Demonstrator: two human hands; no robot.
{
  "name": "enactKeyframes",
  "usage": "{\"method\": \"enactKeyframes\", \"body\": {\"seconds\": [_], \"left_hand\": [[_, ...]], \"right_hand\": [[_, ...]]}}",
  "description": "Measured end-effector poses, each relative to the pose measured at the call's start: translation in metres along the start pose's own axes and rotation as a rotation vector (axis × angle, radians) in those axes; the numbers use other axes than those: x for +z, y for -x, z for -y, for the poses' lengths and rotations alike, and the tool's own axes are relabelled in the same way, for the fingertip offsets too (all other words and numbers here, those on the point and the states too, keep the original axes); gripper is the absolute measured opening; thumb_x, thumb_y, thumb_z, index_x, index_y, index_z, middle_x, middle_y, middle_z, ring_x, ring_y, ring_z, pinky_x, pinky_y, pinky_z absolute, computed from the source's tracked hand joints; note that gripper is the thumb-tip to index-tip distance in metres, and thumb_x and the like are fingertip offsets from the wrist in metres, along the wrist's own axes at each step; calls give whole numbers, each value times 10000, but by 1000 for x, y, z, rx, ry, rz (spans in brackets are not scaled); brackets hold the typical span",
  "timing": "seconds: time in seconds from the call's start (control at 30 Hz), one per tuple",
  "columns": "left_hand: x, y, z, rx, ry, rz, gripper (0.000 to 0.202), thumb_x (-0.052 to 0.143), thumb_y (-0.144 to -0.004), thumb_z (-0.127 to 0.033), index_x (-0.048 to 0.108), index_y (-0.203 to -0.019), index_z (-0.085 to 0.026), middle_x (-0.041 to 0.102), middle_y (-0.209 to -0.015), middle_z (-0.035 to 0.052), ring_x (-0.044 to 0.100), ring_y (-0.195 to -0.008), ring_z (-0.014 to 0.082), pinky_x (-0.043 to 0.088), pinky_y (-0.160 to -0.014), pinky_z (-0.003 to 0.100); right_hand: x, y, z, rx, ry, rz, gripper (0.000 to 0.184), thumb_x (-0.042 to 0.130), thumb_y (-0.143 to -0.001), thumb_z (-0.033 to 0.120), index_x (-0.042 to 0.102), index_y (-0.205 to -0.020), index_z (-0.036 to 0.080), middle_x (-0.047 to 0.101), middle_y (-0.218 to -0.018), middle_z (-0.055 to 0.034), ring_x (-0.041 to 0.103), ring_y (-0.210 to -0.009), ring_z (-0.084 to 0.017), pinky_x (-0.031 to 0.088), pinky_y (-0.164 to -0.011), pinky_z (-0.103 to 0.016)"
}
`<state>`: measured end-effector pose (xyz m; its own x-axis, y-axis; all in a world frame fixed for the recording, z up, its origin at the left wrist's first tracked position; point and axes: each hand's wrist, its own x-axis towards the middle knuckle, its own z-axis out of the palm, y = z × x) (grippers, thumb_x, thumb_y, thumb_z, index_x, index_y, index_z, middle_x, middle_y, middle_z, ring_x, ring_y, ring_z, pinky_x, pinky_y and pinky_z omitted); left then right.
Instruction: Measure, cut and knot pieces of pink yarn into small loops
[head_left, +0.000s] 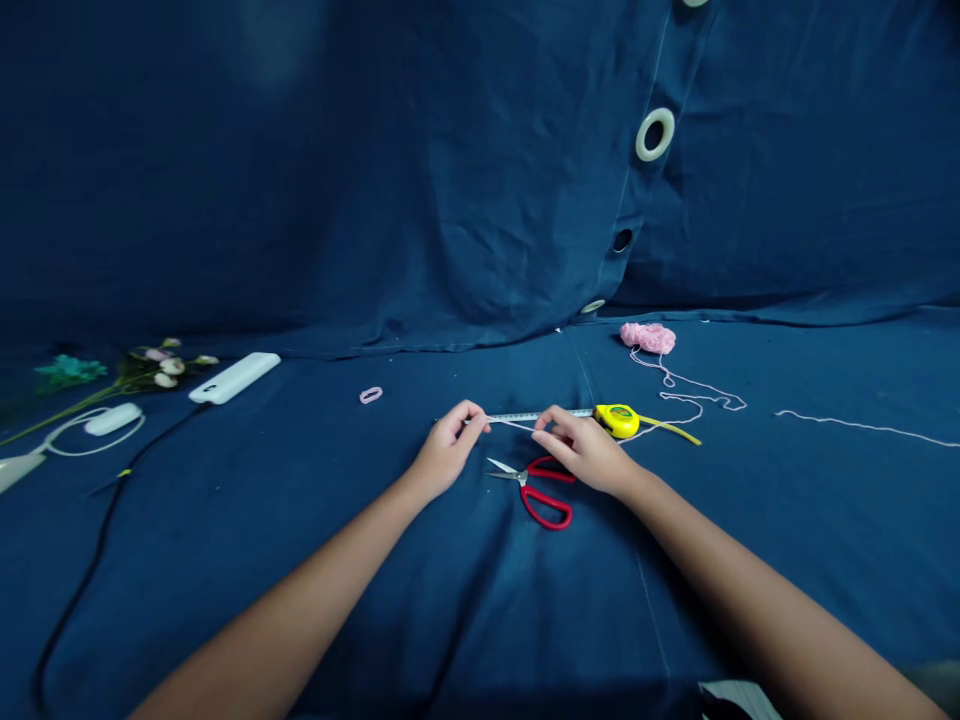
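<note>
Now, two hands pinch a strand of yarn (517, 426) beside a tape measure (615, 421)

We look down on a dark blue cloth (750, 480). Our left hand (448, 450) has thumb and fingertips closed on one end of the strand, right by the tape's tip. Our right hand (581, 450), just apart from it, pinches the same strand, so a short pale length runs nearly straight between them. Behind it the tape's silver blade (517, 416) reaches out leftward from its yellow case. We see red-handled scissors (523, 480) lying below, blades parted and pointing left, the upper handle close under our right hand. Beyond the case sits a ball of pink yarn (648, 338), its tail winding back toward our right hand. Another loose thread (862, 422) lies at far right. To the left we find a small pink loop (364, 397), a white plastic block (236, 378) with a black cable (105, 530), and artificial-looking flowers (169, 368).
</note>
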<state>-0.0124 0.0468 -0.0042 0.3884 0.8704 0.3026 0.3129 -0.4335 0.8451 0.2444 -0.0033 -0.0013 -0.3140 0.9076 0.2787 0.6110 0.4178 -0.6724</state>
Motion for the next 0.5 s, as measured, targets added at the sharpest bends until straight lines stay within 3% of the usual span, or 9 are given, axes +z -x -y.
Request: {"method": "enactKeyframes", "body": {"seconds": [0.13, 0.23, 0.37, 0.5], "left_hand": [[-32, -11, 11, 111, -354, -99, 273, 515, -1024, -423, 623, -890, -211, 661, -902, 24, 587, -887, 201, 423, -860, 333], [-49, -17, 21, 152, -539, -120, 326, 506, -1024, -432, 584, -797, -212, 625, -824, 16, 566, -849, 208, 399, -862, 352], [-60, -21, 34, 107, -521, -137, 347, 399, -1061, -424, 520, -809, -219, 571, -797, 15, 553, -835, 210, 404, -823, 345], [-67, -22, 46, 97, -505, -84, 302, 354, -1068, -390, 527, -888, -220, 591, -883, 29, 561, -887, 212, 421, -840, 338]], "right_hand": [[-14, -1, -13, 43, 108, -77, 433, 428, -1057, 484, 525, -734, 212, 539, -655, 26, 510, -611, -143, 356, -611, -254], [-22, -2, -18, 89, 181, -194, 438, 422, -1055, 478, 481, -708, 217, 505, -626, 30, 474, -596, -142, 347, -613, -257], [-31, -3, -25, 108, 282, -284, 424, 416, -1053, 465, 480, -713, 221, 523, -630, 20, 486, -602, -148, 337, -620, -260], [-41, -5, -39, 206, 374, -311, 367, 432, -1038, 459, 563, -787, 224, 617, -708, -12, 547, -656, -171, 337, -630, -269]]}}
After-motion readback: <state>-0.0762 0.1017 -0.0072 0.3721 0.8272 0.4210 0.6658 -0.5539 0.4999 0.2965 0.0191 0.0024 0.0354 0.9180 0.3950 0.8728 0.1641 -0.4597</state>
